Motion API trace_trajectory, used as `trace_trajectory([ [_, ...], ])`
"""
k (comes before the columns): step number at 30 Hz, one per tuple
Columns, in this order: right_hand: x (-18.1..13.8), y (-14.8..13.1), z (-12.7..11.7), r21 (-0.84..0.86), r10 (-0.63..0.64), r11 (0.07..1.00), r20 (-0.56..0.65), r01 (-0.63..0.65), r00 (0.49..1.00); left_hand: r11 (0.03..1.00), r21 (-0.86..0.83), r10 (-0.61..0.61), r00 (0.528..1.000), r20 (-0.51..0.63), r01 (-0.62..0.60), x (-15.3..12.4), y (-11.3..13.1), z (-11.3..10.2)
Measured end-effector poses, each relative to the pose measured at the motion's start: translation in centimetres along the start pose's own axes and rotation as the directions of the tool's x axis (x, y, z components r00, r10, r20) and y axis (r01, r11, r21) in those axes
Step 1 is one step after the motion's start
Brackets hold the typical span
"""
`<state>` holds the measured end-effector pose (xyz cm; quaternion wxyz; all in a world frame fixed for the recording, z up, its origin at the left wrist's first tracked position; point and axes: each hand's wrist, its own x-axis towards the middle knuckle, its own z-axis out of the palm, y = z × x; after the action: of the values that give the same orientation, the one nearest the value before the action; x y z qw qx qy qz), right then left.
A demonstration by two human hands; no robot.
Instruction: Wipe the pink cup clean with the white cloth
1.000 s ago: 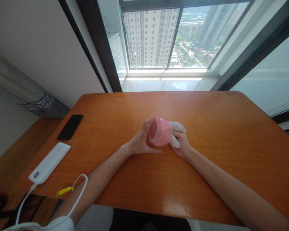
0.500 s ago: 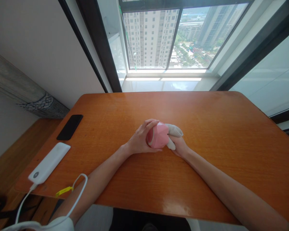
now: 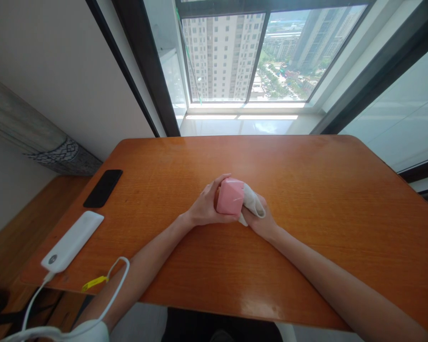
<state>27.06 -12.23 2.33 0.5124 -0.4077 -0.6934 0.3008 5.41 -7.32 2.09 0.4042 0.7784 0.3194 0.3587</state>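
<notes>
A pink faceted object (image 3: 230,196), perhaps a small cup or pot, is held above the middle of the table (image 3: 306,190). My left hand (image 3: 207,203) grips it from the left, thumb below and fingers over the top. On its right side a whitish cloth (image 3: 252,202) presses against the pink surface. My right hand (image 3: 262,219) is closed around this cloth, and some of its fingers are hidden behind the cloth and the pink object.
At the table's left lie a black phone (image 3: 103,188) and a white power bank (image 3: 72,241) with a white cable (image 3: 32,304). A yellow tag (image 3: 94,283) hangs on the cable near my left forearm. Beyond the far edge is a window (image 3: 249,57).
The pink object has turned in my left hand and shifted slightly left. My right hand and the cloth have moved left with it, and the cloth now folds differently.
</notes>
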Motion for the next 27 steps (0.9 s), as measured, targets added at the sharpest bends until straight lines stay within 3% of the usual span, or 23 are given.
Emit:
trace_trajectory([
  [3, -0.1, 0.3, 0.2, -0.154, -0.230, 0.961, 0.015, 0.229, 0.973, 1.000, -0.027, -0.011, 1.000, 0.017, 0.012, -0.1, -0.1, -0.2],
  [6, -0.1, 0.9, 0.0, -0.238, -0.383, 0.892, 0.055, 0.384, 0.922, 0.997, -0.072, -0.032, 0.998, 0.047, 0.035, -0.1, 0.0, -0.4],
  [8, 0.1, 1.1, -0.4, -0.321, -0.484, 0.807, 0.121, 0.496, 0.866, 0.991, -0.120, -0.043, 0.996, 0.081, 0.053, 0.0, 0.2, -0.6],
  [12, 0.4, 0.7, -1.1, -0.503, -0.636, 0.536, 0.289, 0.678, 0.716, 0.948, -0.312, -0.003, 0.984, 0.180, 0.060, 0.5, 0.9, -1.0],
  [15, 0.4, 0.0, -1.4, -0.553, -0.655, 0.441, 0.340, 0.707, 0.675, 0.916, -0.384, -0.018, 0.969, 0.245, 0.114, 0.8, 1.3, -1.3],
  [20, 0.3, -0.2, -1.2, -0.524, -0.641, 0.476, 0.344, 0.707, 0.686, 0.900, -0.414, -0.032, 0.969, 0.245, 0.135, 0.6, 1.2, -1.2],
  [23, 0.3, 0.1, -0.8, -0.425, -0.612, 0.590, 0.319, 0.686, 0.724, 0.899, -0.431, -0.003, 0.984, 0.178, 0.081, 0.2, 0.3, -0.7],
  [27, 0.1, 0.4, -0.4, -0.281, -0.530, 0.771, 0.215, 0.571, 0.821, 0.924, -0.382, 0.021, 0.993, 0.112, 0.024, -0.3, -0.9, -0.1],
])
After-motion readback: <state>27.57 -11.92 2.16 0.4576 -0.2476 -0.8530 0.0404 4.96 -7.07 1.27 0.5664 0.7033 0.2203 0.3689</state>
